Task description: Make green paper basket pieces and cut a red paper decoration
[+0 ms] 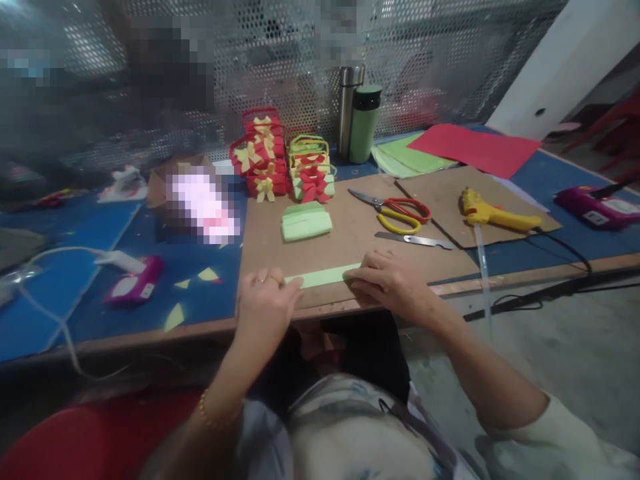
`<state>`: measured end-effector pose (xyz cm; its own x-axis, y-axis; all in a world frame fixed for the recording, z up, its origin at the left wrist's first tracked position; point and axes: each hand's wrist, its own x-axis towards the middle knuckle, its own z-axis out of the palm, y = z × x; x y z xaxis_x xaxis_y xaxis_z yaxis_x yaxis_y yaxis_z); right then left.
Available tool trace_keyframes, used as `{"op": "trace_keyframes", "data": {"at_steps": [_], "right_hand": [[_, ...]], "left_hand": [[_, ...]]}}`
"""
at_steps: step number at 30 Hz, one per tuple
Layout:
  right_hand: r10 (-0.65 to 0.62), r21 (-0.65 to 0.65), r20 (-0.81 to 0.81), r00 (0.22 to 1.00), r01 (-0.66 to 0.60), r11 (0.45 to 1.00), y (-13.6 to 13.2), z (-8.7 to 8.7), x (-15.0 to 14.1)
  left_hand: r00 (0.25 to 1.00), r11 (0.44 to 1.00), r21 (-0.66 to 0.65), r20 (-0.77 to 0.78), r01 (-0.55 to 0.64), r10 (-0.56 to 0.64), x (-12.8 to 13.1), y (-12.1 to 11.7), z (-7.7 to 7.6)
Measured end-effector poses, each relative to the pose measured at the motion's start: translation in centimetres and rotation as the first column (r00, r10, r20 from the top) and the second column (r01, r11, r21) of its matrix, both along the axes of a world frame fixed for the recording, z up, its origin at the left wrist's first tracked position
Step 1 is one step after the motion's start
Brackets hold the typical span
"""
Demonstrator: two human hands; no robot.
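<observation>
- Head view: a long light-green paper strip [323, 275] is laid flat on the brown cardboard work mat [350, 233], near the table's front edge.
- Left hand [267, 303] is pressed on the strip's left end, fingers curled down; strip is pinned rather than pinched, no full grasp is seen.
- Right hand [390, 280] is laid on the strip's right end, fingers flat and held together, pressing it to the mat.
- Folded light-green paper piece [306, 221] is seen behind the strip, apart from both hands.
- Red-and-yellow handled scissors [395, 210] are lying closed on the mat, right of the folded piece; a grey metal blade [414, 240] is placed just in front of them.
- Yellow glue gun [493, 213] is rested on a second cardboard sheet, further right.
- Stack of red and green paper baskets with bows [280, 160] is set at the mat's back, with a steel flask [349, 110] and green bottle [365, 123] just right of the stack.
- Red paper sheet [475, 148] is lying far right at the back.
</observation>
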<state>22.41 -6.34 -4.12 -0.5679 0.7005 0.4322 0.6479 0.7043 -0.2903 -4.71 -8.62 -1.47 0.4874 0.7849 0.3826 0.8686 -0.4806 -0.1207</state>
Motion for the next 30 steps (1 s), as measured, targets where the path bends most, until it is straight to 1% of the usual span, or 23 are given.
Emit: {"op": "trace_keyframes", "data": {"at_steps": [2,4,7,12,15,18,20,23,25,27,30], "right_hand": [[0.031,-0.038,-0.024,0.999,-0.032,0.999,0.6,0.1,0.1],[0.055,-0.042,-0.042,0.998,-0.057,0.997,0.9,0.3,0.1],[0.087,-0.028,-0.036,0.996,-0.088,0.996,1.1,0.3,-0.1],[0.13,0.046,0.053,0.99,-0.133,0.99,1.4,0.0,-0.3],[0.134,0.077,0.058,0.989,-0.138,0.987,1.7,0.0,-0.3],[0.128,0.068,0.063,0.99,-0.132,0.989,1.8,0.2,-0.4],[0.11,0.049,0.082,0.99,-0.115,0.992,1.9,0.3,-0.5],[0.061,0.037,0.116,0.991,-0.066,0.997,2.0,0.1,-0.6],[0.027,0.029,0.118,0.993,-0.03,0.999,2.2,-0.1,-0.7],[0.007,0.005,0.107,0.994,-0.007,1.0,2.4,-0.3,-0.8],[-0.024,-0.031,0.109,0.994,0.028,0.999,2.6,-0.3,-1.1]], "left_hand": [[1.0,0.999,-0.046,0.017,0.023,-0.022,-0.2,0.8,0.1],[0.999,0.997,-0.056,0.009,0.049,-0.048,-0.3,1.3,0.1],[0.994,0.994,-0.027,-0.027,0.106,-0.107,-0.4,1.5,-0.1],[0.979,0.98,0.033,-0.071,0.196,-0.193,-0.2,1.4,-0.1],[0.978,0.979,0.028,-0.046,0.204,-0.202,0.2,1.5,-0.1],[0.983,0.984,-0.005,-0.015,0.181,-0.181,0.6,1.7,-0.2],[0.986,0.985,-0.051,0.023,0.167,-0.166,0.6,2.1,-0.4],[0.975,0.966,-0.196,0.175,0.17,-0.136,0.3,2.9,-0.3],[0.954,0.928,-0.325,0.289,0.181,-0.085,0.0,3.4,0.0],[0.934,0.875,-0.444,0.358,0.19,-0.021,-0.2,3.9,0.4],[0.913,0.817,-0.547,0.404,0.184,0.065,-0.3,4.3,1.1]]}}
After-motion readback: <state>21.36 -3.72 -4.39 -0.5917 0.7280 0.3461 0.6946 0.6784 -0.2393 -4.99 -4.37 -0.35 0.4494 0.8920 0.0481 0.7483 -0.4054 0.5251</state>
